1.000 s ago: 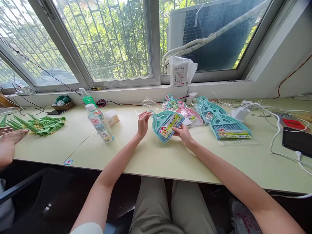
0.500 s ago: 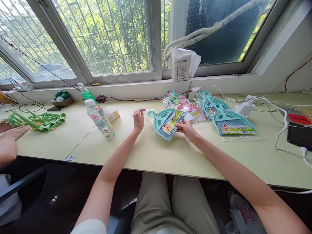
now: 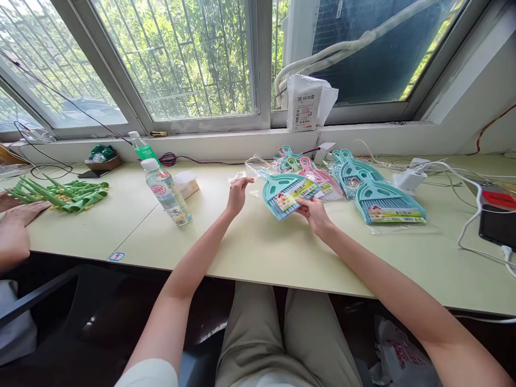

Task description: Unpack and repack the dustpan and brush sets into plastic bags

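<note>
Toward the worktop's [image 3: 242,252] back edge, the right hand [image 3: 316,215] is grasping a teal dustpan set [image 3: 288,193]; the left hand [image 3: 237,198] is curling beside it, grip unclear.

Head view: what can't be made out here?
All in the head view:
Left hand: whether it pinches the clear plastic film; too transparent.
Right hand: some fingertips, hidden under the turquoise plastic dustpan-and-brush set.
Yellow-green printed label: fine print, too small.
Black rectangular device: one end, cut off by right edge.
Another person's farther hand: cut off by left edge.
</note>
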Demonstrator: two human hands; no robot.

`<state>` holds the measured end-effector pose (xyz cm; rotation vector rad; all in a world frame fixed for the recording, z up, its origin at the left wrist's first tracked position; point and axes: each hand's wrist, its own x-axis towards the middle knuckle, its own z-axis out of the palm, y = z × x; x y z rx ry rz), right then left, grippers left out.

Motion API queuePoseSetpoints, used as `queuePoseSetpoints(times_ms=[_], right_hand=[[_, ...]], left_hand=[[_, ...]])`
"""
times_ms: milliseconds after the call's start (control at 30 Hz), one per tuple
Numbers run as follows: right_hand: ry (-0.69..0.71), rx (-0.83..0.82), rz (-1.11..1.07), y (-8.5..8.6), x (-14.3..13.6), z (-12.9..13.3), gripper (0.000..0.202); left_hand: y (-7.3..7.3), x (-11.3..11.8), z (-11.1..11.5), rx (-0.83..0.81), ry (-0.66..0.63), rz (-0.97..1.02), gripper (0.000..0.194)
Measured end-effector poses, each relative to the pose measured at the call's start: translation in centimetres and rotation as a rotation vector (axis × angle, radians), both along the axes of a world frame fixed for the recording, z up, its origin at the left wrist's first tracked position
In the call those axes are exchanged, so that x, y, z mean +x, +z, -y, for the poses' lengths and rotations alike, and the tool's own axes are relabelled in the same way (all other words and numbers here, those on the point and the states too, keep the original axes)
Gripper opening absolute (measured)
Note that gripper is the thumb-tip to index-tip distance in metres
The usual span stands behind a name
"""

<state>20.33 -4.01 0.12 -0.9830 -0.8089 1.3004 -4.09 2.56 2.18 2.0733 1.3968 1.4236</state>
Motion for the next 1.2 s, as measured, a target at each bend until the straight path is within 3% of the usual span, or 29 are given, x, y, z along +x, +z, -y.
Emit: queuePoseSetpoints(times_ms=[167, 333, 433, 500, 533, 633, 700, 767, 833, 900, 1067, 1200], right_hand=[[-0.02, 0.036, 0.005, 0.1, -0.1, 0.0, 0.02], [0.106, 0.056, 0.058, -0.2, -0.7, 0.2, 0.024], [0.069, 0.067, 0.042, -0.4, -0.9, 0.1, 0.026], [0.028, 0.08, 0.018, -0.5, -0.7, 0.0, 0.028], [0.01, 0.09, 0.005, -0.5, -0.6, 0.0, 0.029], [-0.01, 0.122, -0.033, -0.4, -0.5, -0.3, 0.031], [0.008, 0.137, -0.042, -0.4, -0.5, -0.3, 0.032], [0.041, 0.145, -0.038, -0.3, -0.7, -0.2, 0.033], [0.059, 0.153, -0.032, -0.1, -0.8, -0.1, 0.034], [0.023, 0.168, -0.031, 0.1, -0.9, 0.2, 0.034], [-0.088, 0.215, -0.052, 0.5, -1.0, 0.6, 0.035], [-0.06, 0.197, -0.077, 0.2, -1.3, 0.5, 0.036]], left_hand=[[0.1, -0.8, -0.3, 0.024, 0.029, 0.077, 0.031], [0.1, 0.1, 0.2, -0.003, -0.157, 0.03, 0.03], [0.3, 1.0, 1.0, 0.022, -0.254, -0.067, 0.028], [0.5, 1.3, 1.3, 0.063, -0.204, -0.05, 0.024], [0.7, 1.5, 1.3, 0.063, -0.133, 0.019, 0.031], [1.1, 1.9, 1.0, -0.177, 0.059, 0.438, 0.06], [1.2, 2.4, 0.8, -0.46, -0.05, 0.697, 0.058], [1.0, 3.3, 0.9, -0.64, -0.289, 0.812, 0.054], [0.5, 4.3, 1.5, -0.678, -0.462, 0.833, 0.047], [-0.1, 5.3, 2.4, -0.694, -0.545, 0.827, 0.041], [-0.9, 6.0, 4.4, -0.843, -0.745, 0.701, 0.049], [-0.2, 5.1, 3.7, -0.728, -0.809, 0.771, 0.056]])
